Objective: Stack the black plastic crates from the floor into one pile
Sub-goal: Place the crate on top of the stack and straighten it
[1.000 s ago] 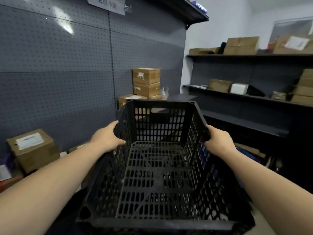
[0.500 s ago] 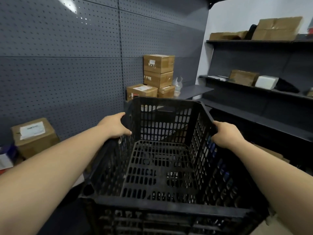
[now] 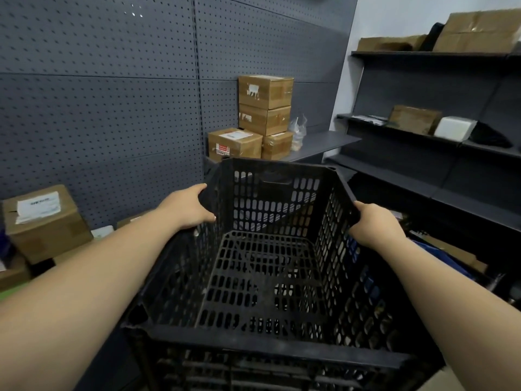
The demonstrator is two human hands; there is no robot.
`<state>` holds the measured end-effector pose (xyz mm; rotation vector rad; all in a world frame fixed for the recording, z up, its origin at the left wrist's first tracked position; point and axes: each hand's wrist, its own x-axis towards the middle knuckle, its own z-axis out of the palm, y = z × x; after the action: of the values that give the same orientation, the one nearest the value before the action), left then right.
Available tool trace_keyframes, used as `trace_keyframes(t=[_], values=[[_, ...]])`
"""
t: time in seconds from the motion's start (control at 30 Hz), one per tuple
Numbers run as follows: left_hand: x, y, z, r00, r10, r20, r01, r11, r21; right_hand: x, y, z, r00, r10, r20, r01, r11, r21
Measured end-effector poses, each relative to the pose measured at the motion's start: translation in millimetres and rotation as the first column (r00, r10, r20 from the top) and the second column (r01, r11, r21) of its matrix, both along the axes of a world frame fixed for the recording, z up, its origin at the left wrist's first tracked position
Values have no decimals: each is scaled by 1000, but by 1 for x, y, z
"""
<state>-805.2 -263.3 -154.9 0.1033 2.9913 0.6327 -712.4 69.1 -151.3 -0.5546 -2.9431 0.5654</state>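
A black perforated plastic crate (image 3: 270, 359) fills the middle of the head view, open side up, its near rim close below me. My left hand (image 3: 187, 206) grips the crate's left rim near the far corner. My right hand (image 3: 372, 222) grips the right rim opposite. The crate is empty; through its slotted floor I see only dark shapes. More black slatted plastic shows under its near rim, but I cannot tell whether that is another crate.
A grey pegboard wall (image 3: 112, 94) runs along the left, with cardboard boxes (image 3: 265, 114) stacked on a low shelf in the corner. Another box (image 3: 42, 221) sits at lower left. Dark shelves (image 3: 423, 136) with boxes line the right side.
The view has tilted down and shifted a little; the crate sits lower and its near wall shows more. Both hands keep the same grip on the rims.
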Motion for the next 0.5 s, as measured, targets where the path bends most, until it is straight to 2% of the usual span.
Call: trace_keyframes(t=[0.1, 0.2, 0.37, 0.43, 0.5], values=[[6, 4, 5, 1000, 0, 24, 2, 997, -80, 2, -3, 2, 1000, -10, 27, 9, 1000, 28], [20, 9, 12, 998, 0, 69, 14, 981, -192, 8, -10, 3, 995, -18, 97, 3, 988, 154], [54, -2, 5, 989, -12, 149, 31, 992, -123, 35, -28, -8, 982, -40, 186, -34, 926, 376], [61, -6, 2, 991, -9, 137, 23, 995, -99, 39, -27, -7, 978, -45, 203, -39, 920, 389], [67, -7, 3, 992, -11, 126, 20, 997, -75, 43, -25, -2, 967, -57, 248, -30, 942, 334]])
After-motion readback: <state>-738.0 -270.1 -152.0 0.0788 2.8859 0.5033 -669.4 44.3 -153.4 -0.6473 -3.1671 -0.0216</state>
